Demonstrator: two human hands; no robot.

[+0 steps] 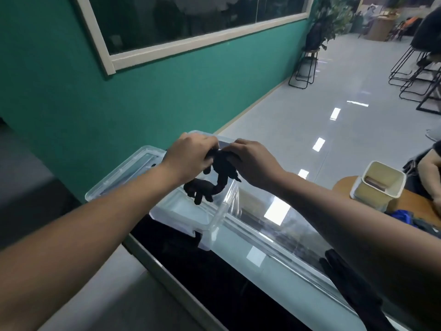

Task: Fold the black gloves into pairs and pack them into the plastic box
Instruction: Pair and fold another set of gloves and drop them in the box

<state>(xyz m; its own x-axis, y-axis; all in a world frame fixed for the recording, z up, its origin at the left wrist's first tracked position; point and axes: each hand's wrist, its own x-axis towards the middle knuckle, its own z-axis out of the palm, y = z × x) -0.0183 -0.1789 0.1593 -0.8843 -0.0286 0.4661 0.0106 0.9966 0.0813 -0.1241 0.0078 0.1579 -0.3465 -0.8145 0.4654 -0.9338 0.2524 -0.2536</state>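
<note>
Both of my hands hold a bundle of black gloves [220, 173] above the clear plastic box [214, 218]. My left hand [191, 156] grips the bundle's upper left end with curled fingers. My right hand [253, 161] grips its upper right side. The gloves' fingers hang down into the box opening, where a dark clump [200, 189] shows. More black gloves [346, 275] lie on the glossy table near my right forearm.
The box's clear lid [124, 173] lies to its left. A cream bin [377, 187] stands on a round wooden table at the right, beside blue cloth [401, 217] and another person's arm. The green wall lies behind; stools stand far off.
</note>
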